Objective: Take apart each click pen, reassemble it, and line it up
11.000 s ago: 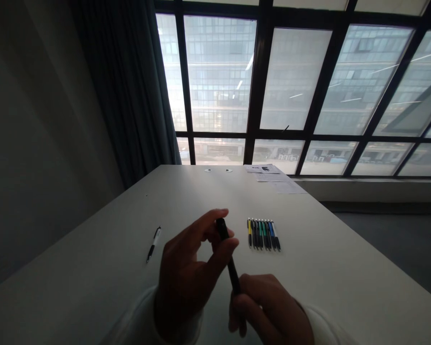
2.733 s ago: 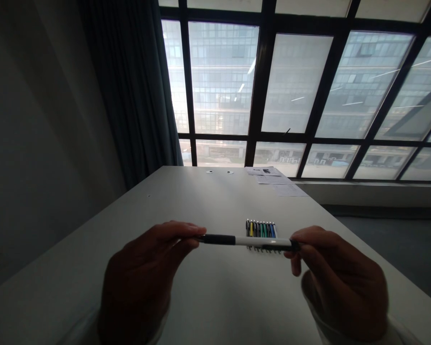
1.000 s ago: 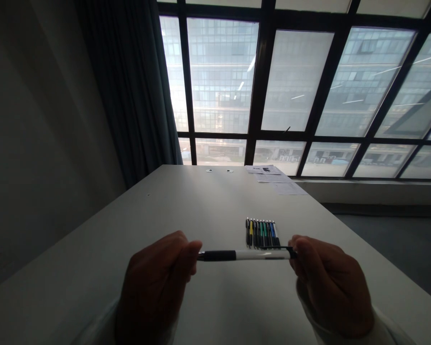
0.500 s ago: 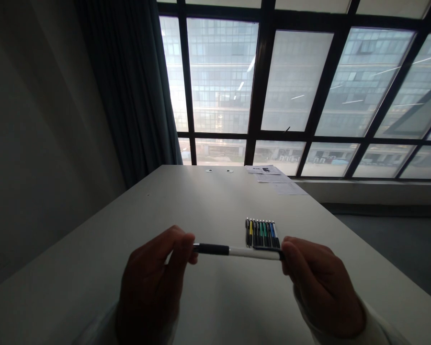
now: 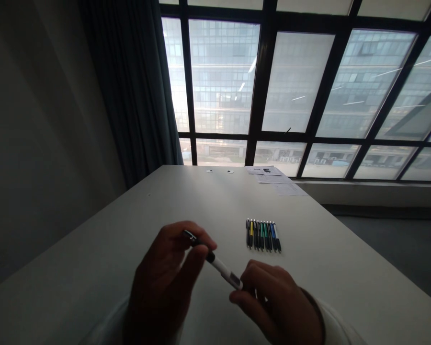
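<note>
A white pen [image 5: 220, 266] with a black grip section is held slantwise above the table, its dark end up at the left and its white end lower at the right. The thumb and fingers of my left hand [image 5: 172, 273] pinch it around the black part. At the white end, the thumb and forefinger of my right hand [image 5: 273, 299] close on the tip. Just beyond my right hand lies a row of several pens [image 5: 263, 235], side by side, with black, yellow, green, blue and white barrels.
The white table [image 5: 187, 196] stretches away toward a large black-framed window [image 5: 222, 81]. Printed papers [image 5: 273, 177] lie at its far right edge, and two small round white pieces [image 5: 230, 171] sit near the far end. A dark curtain [image 5: 140, 96] hangs at the left.
The pen has swung from nearly level to a slant, its right end now lower and nearer. My right hand has moved left and down; my left hand's grip has shifted further along the pen.
</note>
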`<state>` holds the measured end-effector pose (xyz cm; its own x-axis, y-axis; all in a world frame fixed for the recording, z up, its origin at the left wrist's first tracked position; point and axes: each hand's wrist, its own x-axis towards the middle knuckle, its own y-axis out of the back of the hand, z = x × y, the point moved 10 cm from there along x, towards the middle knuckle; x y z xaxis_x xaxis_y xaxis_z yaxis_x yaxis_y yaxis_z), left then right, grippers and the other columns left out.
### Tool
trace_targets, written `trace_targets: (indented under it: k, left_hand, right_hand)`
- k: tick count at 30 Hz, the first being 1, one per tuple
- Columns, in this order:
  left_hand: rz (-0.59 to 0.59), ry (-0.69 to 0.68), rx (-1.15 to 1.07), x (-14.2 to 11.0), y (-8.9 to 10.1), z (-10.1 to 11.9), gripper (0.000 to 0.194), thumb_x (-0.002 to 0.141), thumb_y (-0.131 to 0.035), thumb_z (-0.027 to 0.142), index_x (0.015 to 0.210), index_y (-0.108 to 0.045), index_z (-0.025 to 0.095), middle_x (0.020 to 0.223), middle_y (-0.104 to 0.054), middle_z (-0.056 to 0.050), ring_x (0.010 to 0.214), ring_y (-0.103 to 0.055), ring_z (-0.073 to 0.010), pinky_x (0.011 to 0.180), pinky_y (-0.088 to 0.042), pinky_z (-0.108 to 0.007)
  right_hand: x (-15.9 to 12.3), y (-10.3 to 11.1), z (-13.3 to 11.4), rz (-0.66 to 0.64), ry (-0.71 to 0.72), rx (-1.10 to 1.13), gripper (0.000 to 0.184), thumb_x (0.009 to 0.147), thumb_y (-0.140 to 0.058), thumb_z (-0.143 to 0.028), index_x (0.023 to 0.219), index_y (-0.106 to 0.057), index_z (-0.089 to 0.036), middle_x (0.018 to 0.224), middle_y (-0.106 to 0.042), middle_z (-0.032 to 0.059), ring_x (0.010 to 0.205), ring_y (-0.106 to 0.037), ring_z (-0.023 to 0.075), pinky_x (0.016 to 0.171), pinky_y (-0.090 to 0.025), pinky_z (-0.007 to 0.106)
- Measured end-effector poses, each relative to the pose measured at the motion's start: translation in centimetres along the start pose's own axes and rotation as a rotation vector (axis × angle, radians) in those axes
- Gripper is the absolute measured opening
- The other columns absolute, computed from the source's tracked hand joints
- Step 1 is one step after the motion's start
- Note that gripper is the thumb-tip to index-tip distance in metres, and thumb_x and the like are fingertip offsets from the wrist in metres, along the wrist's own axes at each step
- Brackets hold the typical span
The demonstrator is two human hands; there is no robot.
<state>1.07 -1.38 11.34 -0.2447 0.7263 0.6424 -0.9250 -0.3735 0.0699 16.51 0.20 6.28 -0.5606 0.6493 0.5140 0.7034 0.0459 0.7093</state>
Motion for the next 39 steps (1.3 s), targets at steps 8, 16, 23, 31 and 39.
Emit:
trace_targets:
  k: [8, 16, 23, 31, 39]
  left_hand:
    - [-0.409, -0.051, 0.209, -2.2, -4.8, -0.4, 0.020, 0.095, -0.046, 0.027, 0.109, -0.059, 0.023, 0.087, -0.070, -0.003, 0.074, -0.067, -0.0153, 0.066, -0.056, -0.025]
    - [-0.560, -0.449, 0.557, -3.0, -7.9, -0.1, 0.029, 0.094, -0.050, 0.025, 0.121, -0.058, 0.018, 0.088, -0.064, -0.006, 0.070, -0.061, -0.0141, 0.058, -0.053, -0.024]
    - [-0.524, -0.598, 0.596, -3.3, -7.7, 0.7, 0.022, 0.092, -0.056, 0.024, 0.113, -0.058, 0.016, 0.078, -0.064, -0.002, 0.062, -0.059, -0.0122, 0.055, -0.049, -0.022]
    - [-0.535, -0.604, 0.557, -3.3, -7.8, 1.2, 0.006, 0.092, -0.055, 0.023, 0.092, -0.057, 0.017, 0.071, -0.063, 0.001, 0.058, -0.058, -0.0119, 0.054, -0.045, -0.023]
    - [-0.546, -0.641, 0.603, -3.4, -7.9, 1.4, 0.006, 0.092, -0.054, 0.018, 0.096, -0.058, 0.016, 0.071, -0.065, 0.000, 0.057, -0.059, -0.0133, 0.051, -0.044, -0.023]
  right_hand:
    - [0.0, -0.9, 0.8, -0.096, -0.002, 0.118, 0.034, 0.087, -0.058, -0.053, 0.082, -0.059, -0.019, 0.073, -0.063, 0.0020, 0.057, -0.054, 0.0121, 0.055, -0.036, 0.025]
    - [0.1, 4.1, 2.2, 0.102, -0.076, 0.194, 0.024, 0.096, -0.049, -0.029, 0.075, -0.055, -0.018, 0.066, -0.054, -0.0005, 0.058, -0.047, 0.0106, 0.055, -0.036, 0.025]
    - [0.4, 3.3, 1.6, 0.061, -0.045, 0.177, 0.020, 0.095, -0.047, -0.021, 0.077, -0.055, -0.018, 0.069, -0.057, 0.0007, 0.060, -0.051, 0.0111, 0.059, -0.038, 0.025]
    - [0.5, 3.3, 1.9, 0.058, -0.040, 0.195, 0.021, 0.096, -0.047, -0.021, 0.078, -0.058, -0.017, 0.069, -0.060, 0.0007, 0.060, -0.055, 0.0104, 0.060, -0.041, 0.025]
    - [0.4, 2.7, 2.3, 0.052, -0.032, 0.264, 0.017, 0.096, -0.047, -0.019, 0.089, -0.063, -0.016, 0.071, -0.064, 0.0013, 0.057, -0.059, 0.0098, 0.057, -0.046, 0.024]
